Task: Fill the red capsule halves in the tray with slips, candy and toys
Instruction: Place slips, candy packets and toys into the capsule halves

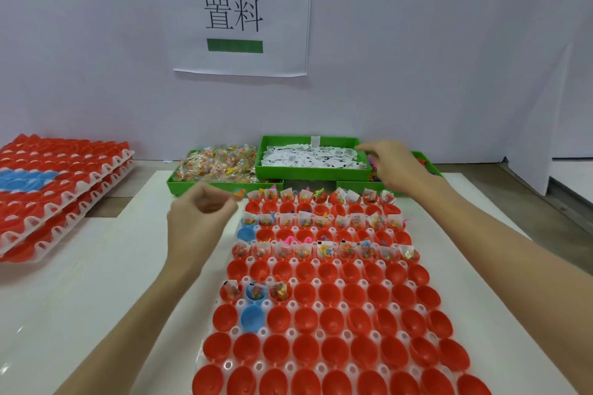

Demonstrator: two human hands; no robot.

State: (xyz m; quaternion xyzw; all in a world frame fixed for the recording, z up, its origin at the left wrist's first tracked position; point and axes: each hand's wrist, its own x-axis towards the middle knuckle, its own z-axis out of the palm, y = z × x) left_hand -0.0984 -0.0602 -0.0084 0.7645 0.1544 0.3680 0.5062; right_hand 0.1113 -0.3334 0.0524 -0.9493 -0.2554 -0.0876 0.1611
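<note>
Two bare hands work over a white plastic tray (pixel 316 282) of red capsule halves (pixel 333 353) lying on the white counter (pixel 96 282). The left hand (pixel 200 218) hangs just off the tray's far-left corner, fingers curled, pinching a small colourful piece (pixel 238 192) at the fingertips, probably a toy or candy held ready to drop into a cup. The right hand (pixel 390 167) reaches past the tray's far edge to the raised green plastic bin of white paper slips (pixel 313 157), fingers extended onto the slips at its right end; whether a slip is already pinched cannot be told. That bin is stacked across two lower green bins, one of wrapped candy (pixel 218 165) on the left, one of small toys (pixel 426 167) mostly hidden behind the right hand, likely so all three supplies sit within one reach. Far rows of the tray already carry slips and candy; three cups in a middle row are filled, so the next empty red halves lie near that row, below and between both hands. A few blue halves (pixel 253 317) sit on the tray's left side. Stacked trays of red capsule halves (pixel 57 189) wait at far left.
</note>
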